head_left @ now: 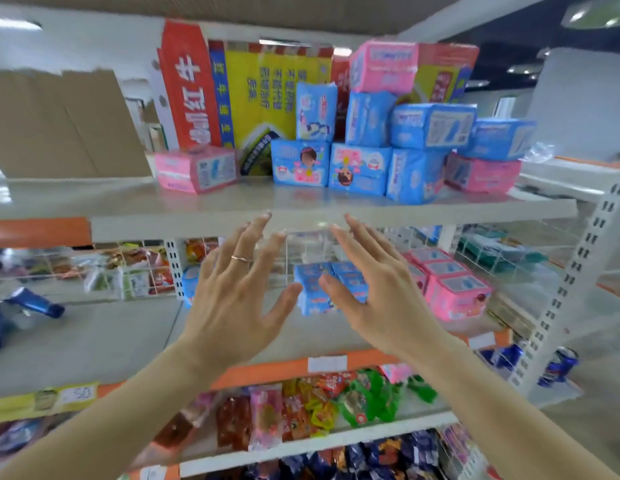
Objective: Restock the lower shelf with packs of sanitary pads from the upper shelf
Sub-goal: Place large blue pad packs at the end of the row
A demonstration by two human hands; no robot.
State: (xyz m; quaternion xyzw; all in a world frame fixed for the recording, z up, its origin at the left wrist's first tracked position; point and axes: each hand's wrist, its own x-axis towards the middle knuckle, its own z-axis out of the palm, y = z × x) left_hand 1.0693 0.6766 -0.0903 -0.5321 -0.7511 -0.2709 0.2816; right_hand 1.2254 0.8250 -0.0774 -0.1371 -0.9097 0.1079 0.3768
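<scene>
Shelves hold blue and pink packs (360,169) above both hands (232,292), spread wide and empty, right hand (381,292) alongside.

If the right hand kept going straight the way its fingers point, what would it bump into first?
Probably the front edge of the upper shelf: the right hand is open, fingers aimed up and forward at it. Depth is unclear; it might pass just under.

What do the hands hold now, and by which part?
Nothing. The left hand and right hand are open and empty, below the upper shelf.
</scene>
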